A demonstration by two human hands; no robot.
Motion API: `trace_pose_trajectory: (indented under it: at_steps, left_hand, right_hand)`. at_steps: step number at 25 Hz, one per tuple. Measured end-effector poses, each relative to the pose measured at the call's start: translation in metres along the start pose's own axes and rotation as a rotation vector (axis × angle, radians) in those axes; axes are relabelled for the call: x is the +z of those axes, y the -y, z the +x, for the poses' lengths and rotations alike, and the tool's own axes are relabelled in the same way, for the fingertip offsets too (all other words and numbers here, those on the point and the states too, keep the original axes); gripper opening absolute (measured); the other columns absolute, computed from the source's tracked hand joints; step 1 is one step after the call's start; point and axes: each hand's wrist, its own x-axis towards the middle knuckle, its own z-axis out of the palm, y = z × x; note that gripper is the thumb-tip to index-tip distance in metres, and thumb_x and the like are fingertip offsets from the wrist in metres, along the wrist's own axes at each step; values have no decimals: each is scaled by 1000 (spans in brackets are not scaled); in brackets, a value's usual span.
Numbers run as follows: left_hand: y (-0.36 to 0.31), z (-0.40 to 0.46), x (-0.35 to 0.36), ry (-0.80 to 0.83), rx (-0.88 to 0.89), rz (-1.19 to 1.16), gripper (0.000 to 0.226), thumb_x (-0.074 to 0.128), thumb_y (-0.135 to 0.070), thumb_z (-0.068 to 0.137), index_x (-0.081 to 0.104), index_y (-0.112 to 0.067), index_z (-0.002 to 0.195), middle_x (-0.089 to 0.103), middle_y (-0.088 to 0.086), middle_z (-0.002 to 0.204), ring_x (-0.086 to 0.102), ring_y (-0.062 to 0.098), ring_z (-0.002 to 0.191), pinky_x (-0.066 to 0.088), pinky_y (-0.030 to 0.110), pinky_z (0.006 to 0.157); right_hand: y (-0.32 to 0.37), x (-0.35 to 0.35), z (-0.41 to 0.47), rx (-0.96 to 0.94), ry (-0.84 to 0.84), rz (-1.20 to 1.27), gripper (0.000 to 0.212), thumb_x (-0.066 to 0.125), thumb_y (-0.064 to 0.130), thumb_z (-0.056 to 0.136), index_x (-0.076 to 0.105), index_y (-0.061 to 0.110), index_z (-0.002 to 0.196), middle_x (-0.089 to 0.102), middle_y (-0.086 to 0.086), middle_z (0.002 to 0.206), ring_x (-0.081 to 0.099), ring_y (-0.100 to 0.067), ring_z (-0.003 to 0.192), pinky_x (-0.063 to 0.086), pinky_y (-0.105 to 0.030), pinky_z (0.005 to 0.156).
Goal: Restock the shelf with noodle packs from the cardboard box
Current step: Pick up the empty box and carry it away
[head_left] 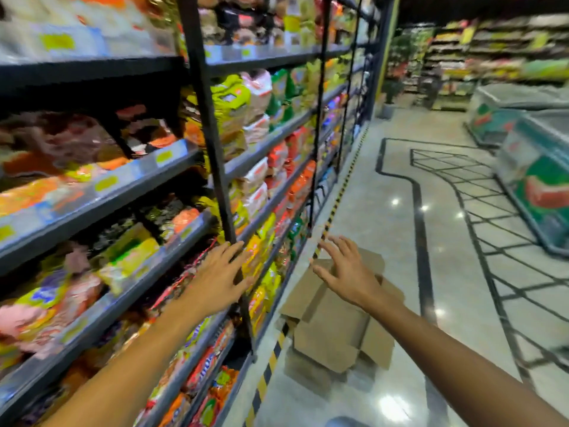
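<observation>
We stretch both arms forward, left hand (220, 274) and right hand (346, 268) open, empty; cardboard box (335, 322) sits flaps-up, its length running near-to-far beside the shelf (123, 306).

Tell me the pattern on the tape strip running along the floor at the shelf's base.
Black and yellow diagonal stripes on the tape strip, clearest in the head view.

Shelf (197, 161) ran along frame left, packs (132, 260) stacked on every tier. Cardboard box (335, 328) sat on floor (385, 186) at lower centre, just beside shelf base, flaps open, w/ contents not visible. Freezer chests (542, 186) stood at right edge; more shelving, prob. another aisle, upper right.
</observation>
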Motion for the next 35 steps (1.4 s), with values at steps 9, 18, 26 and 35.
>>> trace_pose_trajectory:
  at_steps: [9,18,26,35]
  left_hand:
    - [-98,175,127,220,85,-90,97,5,-84,78,35,-28,150,24,2,161,19,29,149,16,46,121]
    - [-105,282,233,422,111,-153,87,14,-74,81,31,-26,151,20,0,162,13,25,150,13,40,121]
    - [-36,398,364,592,98,-285,72,37,-57,94,25,-20,154,23,0,161,15,22,149,19,35,120]
    - [38,464,582,785,3,-327,65,54,-33,91,34,-19,151,37,5,155,34,30,142,27,38,114]
  right_hand:
    - [-212,21,-6,329,169,-55,116,-4,94,69,31,24,154,26,-6,163,16,-31,151,20,-45,123]
    - [-318,56,25,519,253,-54,105,3,87,72,24,28,156,23,0,165,15,-26,153,14,-41,123]
    - [-385,173,91,782,370,31,123,-8,97,60,28,28,155,31,0,161,23,-27,150,22,-40,120]
    - [-473,361,95,1130,591,128,117,6,98,65,30,25,154,38,-2,158,35,-26,144,27,-39,117]
